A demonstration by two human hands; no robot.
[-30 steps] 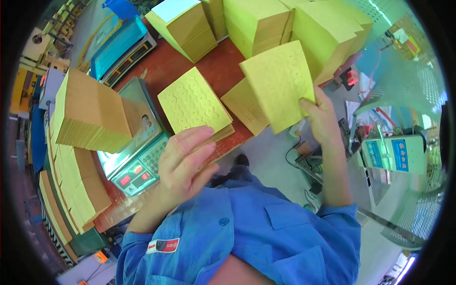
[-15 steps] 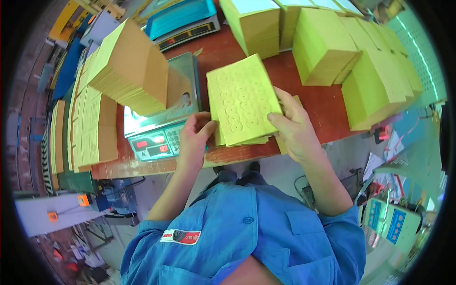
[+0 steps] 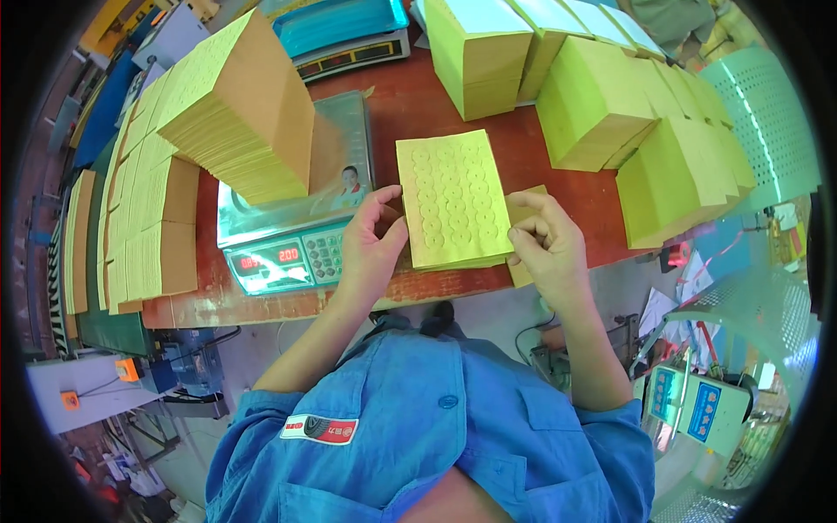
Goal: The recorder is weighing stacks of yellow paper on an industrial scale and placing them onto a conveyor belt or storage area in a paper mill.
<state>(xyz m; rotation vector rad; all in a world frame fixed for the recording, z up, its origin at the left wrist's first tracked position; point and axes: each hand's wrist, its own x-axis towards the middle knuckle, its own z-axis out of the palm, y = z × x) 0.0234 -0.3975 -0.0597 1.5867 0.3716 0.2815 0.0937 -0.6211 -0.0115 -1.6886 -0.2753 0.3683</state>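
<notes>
A short stack of yellow paper sheets lies near the table's front edge, its top sheet covered with rows of pressed ring marks. Against its left edge rest the fingertips of my left hand, thumb and forefinger apart. My right hand has curled fingers, with thumb and forefinger closed at the stack's right edge near the lower corner. Partly under that hand lies another yellow-brown sheet. To the left, a digital scale with lit red digits carries a tall stack of yellow sheets.
More tall stacks line the left side. Several yellow blocks stand at the far right, some topped with white. A second scale with a blue tray sits at the back. The red table's front edge lies close to my body.
The top sheet, tilted and held in both hands before, now lies level and lined up on the stack. My left fingers have spread, and the scale's digits have changed.
</notes>
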